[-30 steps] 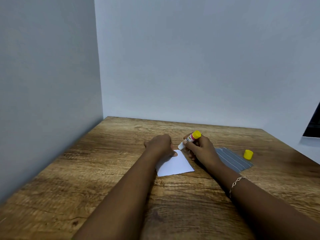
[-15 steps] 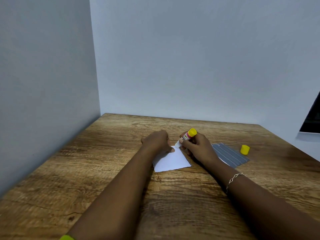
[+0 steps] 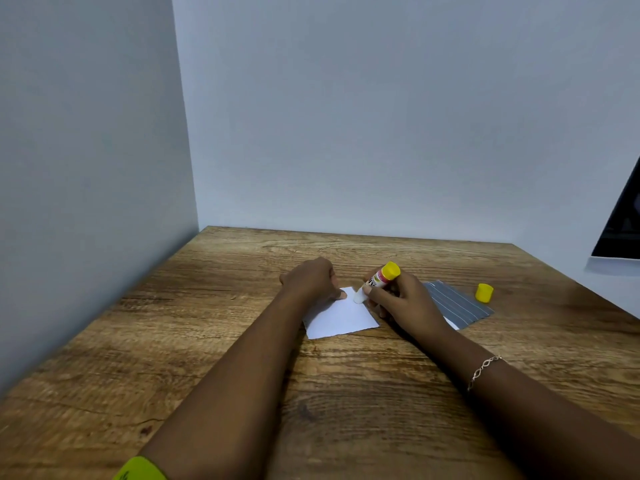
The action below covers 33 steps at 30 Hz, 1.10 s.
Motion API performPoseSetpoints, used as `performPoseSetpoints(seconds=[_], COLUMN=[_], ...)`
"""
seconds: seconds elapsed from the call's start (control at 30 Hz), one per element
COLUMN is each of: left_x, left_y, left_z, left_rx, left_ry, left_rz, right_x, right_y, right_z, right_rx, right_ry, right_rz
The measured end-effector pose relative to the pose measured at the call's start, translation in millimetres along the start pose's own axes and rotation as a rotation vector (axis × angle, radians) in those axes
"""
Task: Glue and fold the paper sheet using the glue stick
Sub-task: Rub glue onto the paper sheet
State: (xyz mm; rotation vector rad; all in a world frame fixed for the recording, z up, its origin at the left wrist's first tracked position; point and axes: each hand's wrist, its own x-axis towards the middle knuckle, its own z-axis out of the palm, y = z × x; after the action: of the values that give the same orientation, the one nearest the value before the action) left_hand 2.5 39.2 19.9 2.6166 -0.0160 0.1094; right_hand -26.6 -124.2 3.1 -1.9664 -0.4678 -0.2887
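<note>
Since a second ago the glue stick (image 3: 379, 280) has swung its white tip from just past the paper sheet's (image 3: 341, 318) far corner down onto the sheet itself, where it now touches near the far edge. Your right grip (image 3: 401, 297) is wrapped round the stick's barrel, fingers curled, yellow end tilted up and away from the sheet. Your left grip (image 3: 310, 280) rests on the sheet's far left part with its knuckles bent. Whether it pinches the edge or only presses it flat is hidden behind the hand, so I cannot tell. The sheet lies flat on the counter (image 3: 207, 341), unfolded, so you look to be in the gluing step, with the fold not yet begun. The yellow cap (image 3: 484, 293) stands well to the right of the sheet, beyond a grey striped card (image 3: 457, 304) lying just right of it. Watch the light paper: if your left grip eases while you drag the stick, the sheet will likely slide or buckle under the tacky tip. Stroking off the edge would smear glue on the counter and stick the sheet down. A heavy, steep push could also tear the corner.
</note>
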Motion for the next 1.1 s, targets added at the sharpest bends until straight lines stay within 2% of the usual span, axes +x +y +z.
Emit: performPoseSetpoints(seconds=[0.77,1.1], left_x=[-1,-5], left_y=[-3,-1], left_z=[2,0], left_rx=[0.001,0.185], left_ry=[0.04,0.095], left_rz=[0.036,0.056], right_x=[-39,-35], right_y=[-6,-5], right_z=[-19,-23], right_rx=[0.155,0.318], right_ry=[-0.059,0.0], right_rz=[0.069,0.133])
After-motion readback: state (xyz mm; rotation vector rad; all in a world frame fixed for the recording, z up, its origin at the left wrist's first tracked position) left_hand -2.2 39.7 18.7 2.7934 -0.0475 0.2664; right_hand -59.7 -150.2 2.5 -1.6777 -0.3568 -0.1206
